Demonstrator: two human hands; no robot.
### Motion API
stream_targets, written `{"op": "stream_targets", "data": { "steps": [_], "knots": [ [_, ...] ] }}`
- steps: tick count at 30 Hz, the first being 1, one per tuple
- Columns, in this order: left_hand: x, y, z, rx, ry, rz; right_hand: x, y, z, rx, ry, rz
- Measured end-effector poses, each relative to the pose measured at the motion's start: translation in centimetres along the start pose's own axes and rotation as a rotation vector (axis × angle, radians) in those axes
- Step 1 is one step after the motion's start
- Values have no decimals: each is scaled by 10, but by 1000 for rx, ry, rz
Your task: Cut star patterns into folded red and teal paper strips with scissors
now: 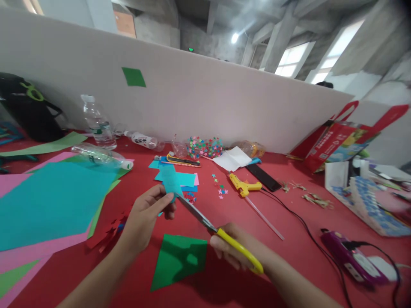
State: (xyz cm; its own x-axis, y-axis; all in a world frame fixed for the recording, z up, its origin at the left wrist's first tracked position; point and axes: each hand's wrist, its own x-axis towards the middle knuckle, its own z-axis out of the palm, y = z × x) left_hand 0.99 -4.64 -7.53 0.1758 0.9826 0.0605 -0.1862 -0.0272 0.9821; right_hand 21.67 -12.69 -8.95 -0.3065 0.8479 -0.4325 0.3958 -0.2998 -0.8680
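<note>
My left hand point(150, 209) pinches a strip of light blue paper point(170, 177) between thumb and fingers and holds it up over the table. In my right hand point(236, 246) are scissors with yellow handles point(239, 248), their blades pointing up and to the left. The blade tips meet the lower edge of the blue paper beside my left thumb; whether they are cutting into it I cannot tell. Below, between my hands, a green paper square point(180, 261) lies on the red table under their shadow. Blue paper pieces point(184, 179) lie behind the held strip.
Large coloured sheets point(51, 201) cover the left side. A yellow glue gun point(244, 185) with its cord, a black phone point(263, 177) and a purple power strip point(353, 259) are to the right. Plastic bottles point(99, 122) and a star-filled bottle point(205, 146) stand or lie along the white partition point(192, 94).
</note>
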Motion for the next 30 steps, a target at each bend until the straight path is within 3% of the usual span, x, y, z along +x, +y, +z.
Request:
{"op": "stream_targets", "data": {
  "steps": [10, 22, 30],
  "knots": [
    [2, -17, -3, -11, -9, -23, 0, 12, -2, 46, -36, -27],
    [6, -21, -10, 94, -42, 9, 0, 12, -3, 11, -20, 19],
    [1, -17, -5, 13, -26, 9, 2, 17, 2, 9, 7, -20]
  ]
}}
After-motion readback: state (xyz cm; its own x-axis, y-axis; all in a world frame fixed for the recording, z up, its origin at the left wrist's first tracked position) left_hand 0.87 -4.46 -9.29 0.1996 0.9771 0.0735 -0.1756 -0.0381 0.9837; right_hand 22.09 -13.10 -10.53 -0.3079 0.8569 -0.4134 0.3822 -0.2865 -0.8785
